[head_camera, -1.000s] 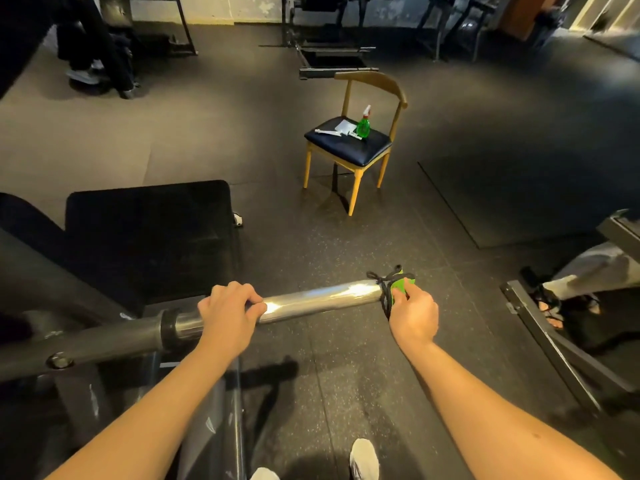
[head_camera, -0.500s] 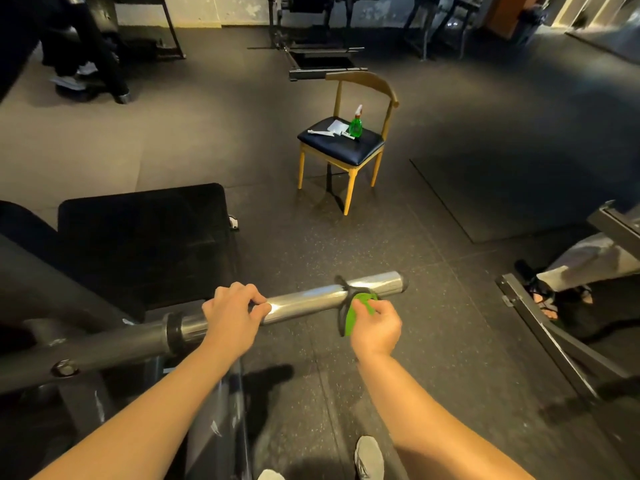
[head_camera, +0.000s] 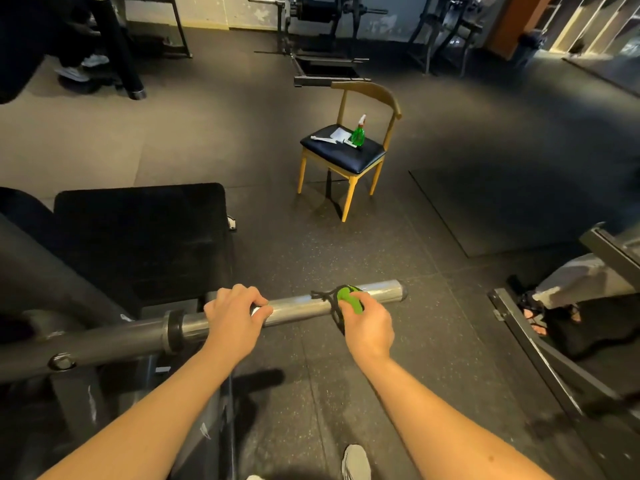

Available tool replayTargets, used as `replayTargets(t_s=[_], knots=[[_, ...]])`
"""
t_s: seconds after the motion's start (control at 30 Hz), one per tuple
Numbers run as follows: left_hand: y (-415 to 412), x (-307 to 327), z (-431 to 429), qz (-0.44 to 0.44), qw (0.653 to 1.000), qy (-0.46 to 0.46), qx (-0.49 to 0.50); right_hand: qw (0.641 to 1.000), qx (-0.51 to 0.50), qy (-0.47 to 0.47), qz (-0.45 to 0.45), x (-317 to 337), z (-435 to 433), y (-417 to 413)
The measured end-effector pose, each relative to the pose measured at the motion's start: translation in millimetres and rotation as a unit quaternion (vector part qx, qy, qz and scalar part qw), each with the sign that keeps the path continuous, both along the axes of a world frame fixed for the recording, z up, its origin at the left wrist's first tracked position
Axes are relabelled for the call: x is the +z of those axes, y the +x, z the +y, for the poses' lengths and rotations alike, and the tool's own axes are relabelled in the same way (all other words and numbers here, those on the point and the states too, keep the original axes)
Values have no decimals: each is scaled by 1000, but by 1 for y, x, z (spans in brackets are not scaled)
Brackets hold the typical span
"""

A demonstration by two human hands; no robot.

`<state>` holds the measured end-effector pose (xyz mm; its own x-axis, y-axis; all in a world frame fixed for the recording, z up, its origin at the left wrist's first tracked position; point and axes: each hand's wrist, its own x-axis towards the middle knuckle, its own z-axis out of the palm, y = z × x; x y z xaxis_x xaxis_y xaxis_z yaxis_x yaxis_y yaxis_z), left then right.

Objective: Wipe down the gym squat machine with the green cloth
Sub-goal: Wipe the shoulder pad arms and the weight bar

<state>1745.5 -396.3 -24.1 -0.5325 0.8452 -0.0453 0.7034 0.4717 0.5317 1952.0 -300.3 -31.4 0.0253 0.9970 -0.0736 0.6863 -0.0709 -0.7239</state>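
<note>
The squat machine's chrome bar (head_camera: 301, 305) runs across the lower middle of the view, its free end pointing right. My left hand (head_camera: 232, 318) grips the bar near its dark collar. My right hand (head_camera: 367, 325) holds the green cloth (head_camera: 349, 299), which has a dark edge and is pressed around the bar a short way in from the end cap. The machine's black pad (head_camera: 138, 237) lies behind the bar on the left. Most of the cloth is hidden under my fingers.
A wooden chair (head_camera: 346, 157) with a dark seat stands ahead, holding a green spray bottle (head_camera: 358, 133) and white papers. Another person's legs and sandalled feet (head_camera: 540, 313) rest at the right beside a metal frame (head_camera: 554, 358). More gym equipment lines the far wall.
My right hand slid the cloth from the bar's end inward toward my left hand, then back out partway toward the end. My left hand kept its grip.
</note>
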Motion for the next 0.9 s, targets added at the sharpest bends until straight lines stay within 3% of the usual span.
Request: replayTargets(t_s=[0.13, 0.3, 0.47, 0.57, 0.67, 0.77, 0.9], knots=[[4, 2, -1, 19, 1000, 8, 5, 978, 32, 117, -169, -3, 53, 48], [10, 1, -6, 53, 998, 15, 8, 958, 167, 196, -126, -13, 56, 34], [12, 0, -15, 49, 998, 22, 14, 910, 339, 217, -98, -18, 21, -30], [13, 4, -13, 40, 999, 27, 19, 873, 409, 242, -106, -11, 39, -8], [15, 6, -12, 34, 999, 32, 23, 851, 425, 268, -152, -9, 71, 57], [18, 4, -13, 26, 997, 49, 52, 862, 403, 258, -167, -17, 93, 121], [23, 2, -13, 40, 994, 55, 90, 859, 423, 270, -105, -9, 88, 115]])
